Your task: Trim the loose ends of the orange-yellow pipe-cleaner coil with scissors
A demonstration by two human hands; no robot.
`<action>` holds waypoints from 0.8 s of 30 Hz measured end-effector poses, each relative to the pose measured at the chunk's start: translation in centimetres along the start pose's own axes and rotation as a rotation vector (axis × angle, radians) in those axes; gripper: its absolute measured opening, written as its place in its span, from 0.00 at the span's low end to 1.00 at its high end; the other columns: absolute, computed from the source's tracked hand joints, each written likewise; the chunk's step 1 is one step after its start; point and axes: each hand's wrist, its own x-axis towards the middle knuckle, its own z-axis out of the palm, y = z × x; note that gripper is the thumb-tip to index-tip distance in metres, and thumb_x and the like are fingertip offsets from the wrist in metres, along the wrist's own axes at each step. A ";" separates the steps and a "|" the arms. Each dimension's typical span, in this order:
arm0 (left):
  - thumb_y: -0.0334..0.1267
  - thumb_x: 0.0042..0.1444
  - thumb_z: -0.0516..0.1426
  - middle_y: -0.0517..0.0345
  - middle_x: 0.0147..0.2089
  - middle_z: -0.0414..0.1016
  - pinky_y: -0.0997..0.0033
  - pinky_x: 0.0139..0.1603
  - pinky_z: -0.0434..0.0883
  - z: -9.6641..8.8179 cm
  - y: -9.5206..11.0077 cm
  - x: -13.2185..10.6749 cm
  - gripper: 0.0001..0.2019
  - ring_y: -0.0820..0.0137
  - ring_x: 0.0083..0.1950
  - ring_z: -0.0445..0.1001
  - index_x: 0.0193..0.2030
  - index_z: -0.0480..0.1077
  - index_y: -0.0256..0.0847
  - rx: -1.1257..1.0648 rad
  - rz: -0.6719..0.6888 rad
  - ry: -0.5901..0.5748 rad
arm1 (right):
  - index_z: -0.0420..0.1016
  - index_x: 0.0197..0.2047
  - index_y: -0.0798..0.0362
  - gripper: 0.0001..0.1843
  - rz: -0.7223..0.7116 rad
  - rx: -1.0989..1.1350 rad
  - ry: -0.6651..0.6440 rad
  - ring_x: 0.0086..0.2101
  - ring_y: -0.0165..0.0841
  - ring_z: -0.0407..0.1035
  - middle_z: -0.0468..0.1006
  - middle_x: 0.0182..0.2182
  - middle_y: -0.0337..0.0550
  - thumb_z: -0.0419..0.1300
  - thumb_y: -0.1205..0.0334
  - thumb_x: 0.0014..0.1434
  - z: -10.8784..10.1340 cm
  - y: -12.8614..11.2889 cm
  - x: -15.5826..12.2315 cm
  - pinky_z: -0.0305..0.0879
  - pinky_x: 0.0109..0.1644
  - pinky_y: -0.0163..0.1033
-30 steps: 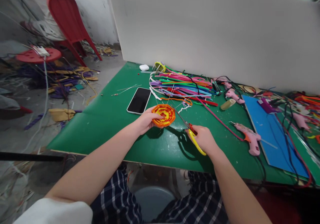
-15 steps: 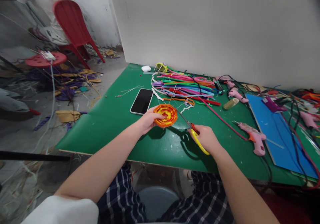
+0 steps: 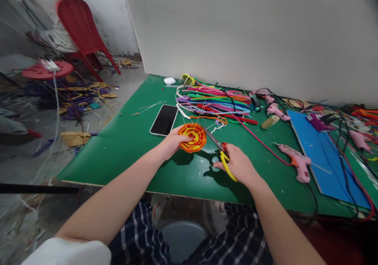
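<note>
My left hand [image 3: 174, 141] is closed on the left edge of a round disc [image 3: 193, 138] wound from orange and yellow fuzzy stems, its thumb on the disc's face. Thin wires stick out from the disc's far side. In my right hand [image 3: 238, 163] is a pair of scissors [image 3: 225, 164] with yellow and red handles. Their blades point up and left, with the tips beside the disc's right edge. The right thumb stretches out to the left past the yellow handle. Whether the blades touch a wire I cannot tell.
Beyond the disc lie a phone [image 3: 164, 119], a pile of coloured pipe cleaners [image 3: 215, 99] and a white earbud case [image 3: 169, 81]. To the right are a pink glue gun [image 3: 298, 160], a blue board [image 3: 321, 158] and cables. A pale partition [image 3: 236, 32] stands behind the green table [image 3: 118, 151].
My right thumb has come out to the left of the yellow handle, and the scissors have turned slightly in the hand. The left hand still holds the disc. The whole view has shifted a little.
</note>
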 end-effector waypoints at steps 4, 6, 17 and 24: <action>0.24 0.37 0.57 0.53 0.37 0.75 0.67 0.40 0.70 -0.1 -0.3 0.2 0.20 0.66 0.37 0.74 0.41 0.69 0.36 0.001 0.004 -0.035 | 0.60 0.39 0.54 0.26 0.031 0.031 -0.035 0.38 0.39 0.64 0.70 0.35 0.48 0.55 0.41 0.47 -0.1 -0.2 0.0 0.60 0.39 0.41; 0.24 0.37 0.57 0.53 0.37 0.75 0.67 0.40 0.70 -0.2 -0.4 0.2 0.20 0.65 0.37 0.74 0.41 0.69 0.36 0.005 0.006 -0.035 | 0.60 0.39 0.54 0.28 0.049 0.034 -0.034 0.37 0.40 0.64 0.70 0.35 0.47 0.55 0.39 0.46 -0.1 -0.4 0.0 0.60 0.38 0.41; 0.24 0.36 0.57 0.52 0.36 0.75 0.67 0.37 0.70 0.1 -0.1 -0.1 0.20 0.64 0.37 0.74 0.41 0.69 0.35 -0.002 -0.062 -0.021 | 0.61 0.23 0.52 0.25 0.059 -0.076 0.119 0.28 0.31 0.64 0.68 0.23 0.40 0.50 0.36 0.48 -0.1 -0.4 0.1 0.50 0.28 0.34; 0.26 0.35 0.58 0.51 0.36 0.75 0.67 0.36 0.70 -0.1 -0.2 0.0 0.21 0.63 0.36 0.74 0.41 0.69 0.36 0.018 -0.087 -0.018 | 0.61 0.20 0.53 0.26 0.038 -0.099 0.132 0.21 0.27 0.59 0.66 0.18 0.38 0.48 0.37 0.49 -0.2 -0.4 0.1 0.46 0.25 0.33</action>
